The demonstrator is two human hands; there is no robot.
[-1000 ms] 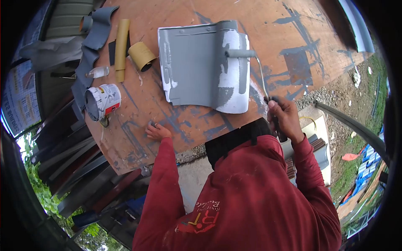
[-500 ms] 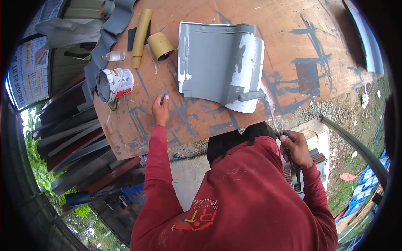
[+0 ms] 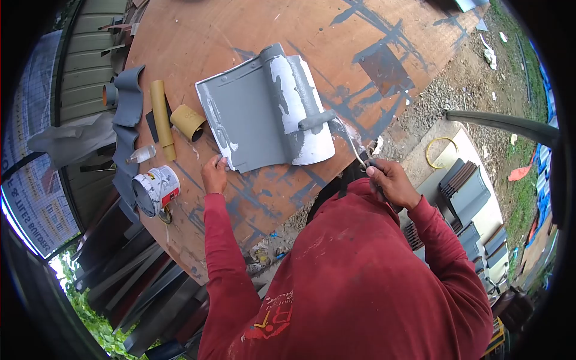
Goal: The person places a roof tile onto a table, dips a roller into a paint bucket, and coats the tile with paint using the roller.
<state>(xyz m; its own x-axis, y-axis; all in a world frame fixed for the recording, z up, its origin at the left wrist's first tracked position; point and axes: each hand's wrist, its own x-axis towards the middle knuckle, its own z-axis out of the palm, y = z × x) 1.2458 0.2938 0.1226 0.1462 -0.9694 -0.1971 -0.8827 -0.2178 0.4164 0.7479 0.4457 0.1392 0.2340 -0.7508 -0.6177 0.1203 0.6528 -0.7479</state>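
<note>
A curved roof tile, white with grey paint over much of it, lies on the plywood table. My left hand is at its near left corner, fingers curled and closed against the edge. In my right hand is the handle of a small paint roller. The grey roller sleeve rests on the raised, rounded part of the tile, where white patches still show. A white paint bucket with grey paint in it stands to the left of my left hand.
Brown cardboard tubes and a clear bottle lie left of the tile. Wavy grey pieces line the plywood table's left edge. Stacked tiles and a dark pole are at the right.
My left hand has moved from bare wood to the tile's corner. The roller stays on the rounded part, slightly higher up. The camera view has turned and shifted right.
</note>
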